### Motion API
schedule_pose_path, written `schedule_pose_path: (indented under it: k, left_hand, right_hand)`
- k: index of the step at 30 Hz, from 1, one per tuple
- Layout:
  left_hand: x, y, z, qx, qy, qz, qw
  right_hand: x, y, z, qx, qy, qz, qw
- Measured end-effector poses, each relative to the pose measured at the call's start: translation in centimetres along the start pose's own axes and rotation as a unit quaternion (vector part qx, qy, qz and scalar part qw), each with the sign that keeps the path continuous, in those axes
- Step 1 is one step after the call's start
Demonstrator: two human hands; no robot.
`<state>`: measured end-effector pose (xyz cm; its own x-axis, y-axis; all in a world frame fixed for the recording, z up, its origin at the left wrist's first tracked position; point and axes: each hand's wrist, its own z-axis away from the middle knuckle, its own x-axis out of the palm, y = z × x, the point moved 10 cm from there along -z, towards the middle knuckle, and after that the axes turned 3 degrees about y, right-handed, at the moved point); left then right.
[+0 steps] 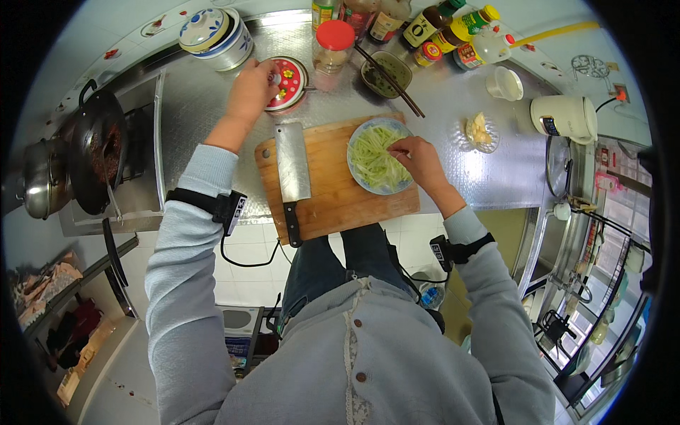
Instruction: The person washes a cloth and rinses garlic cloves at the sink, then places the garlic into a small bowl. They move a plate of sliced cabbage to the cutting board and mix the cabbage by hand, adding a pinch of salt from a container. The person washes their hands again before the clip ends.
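Observation:
My left hand [252,90] has its fingers on the knob of a red flowered lid [289,85], which sits on a small round container at the back of the counter. My right hand [422,162] reaches over the rim of a pale blue bowl [390,192], its fingertips drawn together at the pale green vegetable shreds [374,154] inside. Whether any strands are pinched there cannot be made out. The bowl rests on a wooden cutting board [334,207]. Left of it on the board lies a cleaver [292,164], its black handle pointing towards me.
Chopsticks [393,82] lie across a square bowl [401,71] behind the board. Bottles [427,26] and a red-capped jar [334,48] line the back. A glass dish [494,143] and electric kettle [563,117] stand right; a wok [87,154] sits on the stove at left.

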<state>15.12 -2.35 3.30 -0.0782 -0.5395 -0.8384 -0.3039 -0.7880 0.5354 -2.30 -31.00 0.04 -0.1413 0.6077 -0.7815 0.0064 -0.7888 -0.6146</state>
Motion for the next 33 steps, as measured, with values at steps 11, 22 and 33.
schedule_pose_path:
  k: [11, 22, 33]
  left_hand:
    - [-4.4, 2.6, 6.0, -0.010, 0.057, -0.023, 0.998]
    - [-3.2, 3.9, 22.5, -0.102, -0.019, 0.039, 0.994]
    - [-2.6, 3.5, 29.1, -0.202, 0.008, 0.088, 0.975]
  right_hand:
    - [2.1, -0.6, 2.2, -0.063, 0.021, 0.018, 0.998]
    - [3.2, 0.2, 1.6, -0.053, 0.031, 0.121, 0.991]
    - [1.5, -0.5, 1.6, -0.048, -0.001, -0.006, 0.999]
